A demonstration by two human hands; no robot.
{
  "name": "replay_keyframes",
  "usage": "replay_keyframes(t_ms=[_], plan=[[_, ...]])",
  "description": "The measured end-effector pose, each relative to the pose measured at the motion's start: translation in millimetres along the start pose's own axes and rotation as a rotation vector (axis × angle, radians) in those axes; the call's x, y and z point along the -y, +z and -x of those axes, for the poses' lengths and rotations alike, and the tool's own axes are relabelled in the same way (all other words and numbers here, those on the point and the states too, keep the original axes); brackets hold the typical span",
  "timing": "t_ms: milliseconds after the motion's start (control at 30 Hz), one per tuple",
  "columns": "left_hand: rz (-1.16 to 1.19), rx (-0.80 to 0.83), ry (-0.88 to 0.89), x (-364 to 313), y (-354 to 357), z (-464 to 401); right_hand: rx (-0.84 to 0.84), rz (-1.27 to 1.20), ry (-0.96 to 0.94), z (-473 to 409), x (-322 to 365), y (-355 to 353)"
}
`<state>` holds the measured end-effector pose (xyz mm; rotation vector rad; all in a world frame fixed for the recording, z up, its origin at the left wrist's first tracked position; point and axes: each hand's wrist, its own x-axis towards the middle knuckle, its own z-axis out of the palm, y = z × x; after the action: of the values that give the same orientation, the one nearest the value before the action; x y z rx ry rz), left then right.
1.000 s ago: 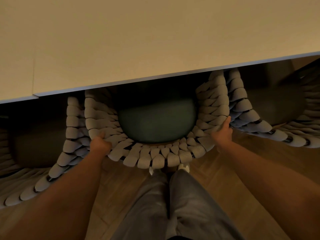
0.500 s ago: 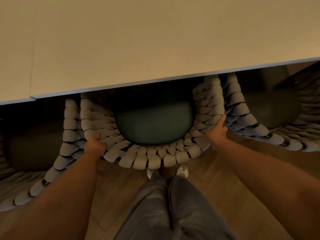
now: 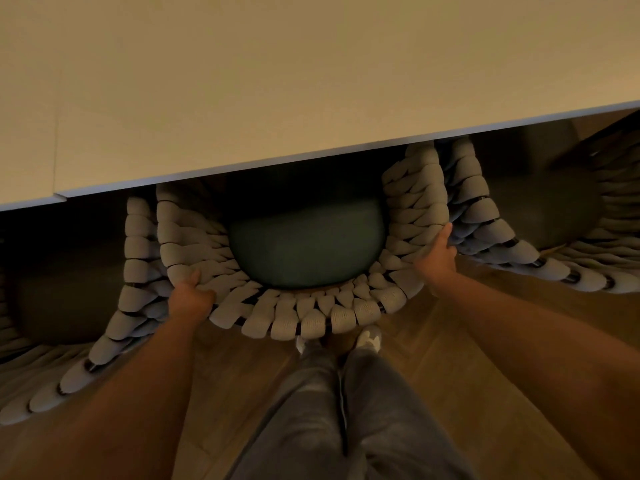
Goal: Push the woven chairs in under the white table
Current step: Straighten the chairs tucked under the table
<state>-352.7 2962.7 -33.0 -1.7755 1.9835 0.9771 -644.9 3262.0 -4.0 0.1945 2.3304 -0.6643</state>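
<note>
A broad white table (image 3: pixel 311 81) fills the upper part of the head view, its near edge running across the scene and rising toward the right. Under that edge sits the middle grey woven chair with a curved rope-wrapped back (image 3: pixel 304 320), its front part hidden beneath the tabletop while the rounded back rim sticks out toward the person. A dark green round seat cushion (image 3: pixel 304 247) lies inside it, partly shadowed by the table. The left hand (image 3: pixel 189 296) grips the left side of the back rim, thumb on the inner weave and fingers curled round the outside. The right hand (image 3: pixel 435 258) holds the right side of the rim, fingers wrapped behind it and the thumb stretched up along the weave. To the left, a second woven chair (image 3: pixel 114 327) stands just beside the middle one, also partly under the table, and a third woven chair (image 3: pixel 512 244) stands just beside it on the right. Below, grey trousers (image 3: pixel 332 410) and pale shoes (image 3: pixel 370 339) stand on the wooden herringbone floor (image 3: pixel 433 358), close behind the chair's back.
</note>
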Motion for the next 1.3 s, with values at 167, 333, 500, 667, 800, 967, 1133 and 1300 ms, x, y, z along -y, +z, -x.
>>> replay_keyframes(t_ms=[167, 333, 500, 667, 800, 967, 1133, 1300], plan=[[0.021, 0.035, -0.092, -6.5, 1.1, -8.1, 0.02, -0.038, -0.028, -0.6, -3.8, -2.6], [-0.148, -0.147, -0.029, -9.5, 15.8, 20.4, -0.117, 0.39, -0.326, 4.7, -10.6, 13.3], [-0.664, 0.01, 0.599, 0.7, 49.9, 69.3, 0.212, 0.93, -0.817, 33.2, -22.3, 41.1], [-0.769, 0.149, 0.783, 3.3, 58.0, 75.1, 0.383, 1.019, -1.048, 47.2, -47.7, 54.1], [-0.736, 0.196, 0.795, 0.5, 54.1, 71.3, 0.372, 1.036, -1.005, 49.7, -44.1, 53.6], [-0.637, 0.126, 0.729, -5.5, 48.7, 74.9, 0.317, 0.947, -1.006, 50.0, -28.0, 51.8], [-0.458, -0.081, 0.699, -15.2, 34.3, 76.6, 0.161, 0.78, -1.043, 61.3, -5.1, 61.2], [-0.291, -0.277, 0.607, -7.4, 10.1, 96.7, 0.147, 0.744, -1.049, 82.3, 19.2, 66.7]])
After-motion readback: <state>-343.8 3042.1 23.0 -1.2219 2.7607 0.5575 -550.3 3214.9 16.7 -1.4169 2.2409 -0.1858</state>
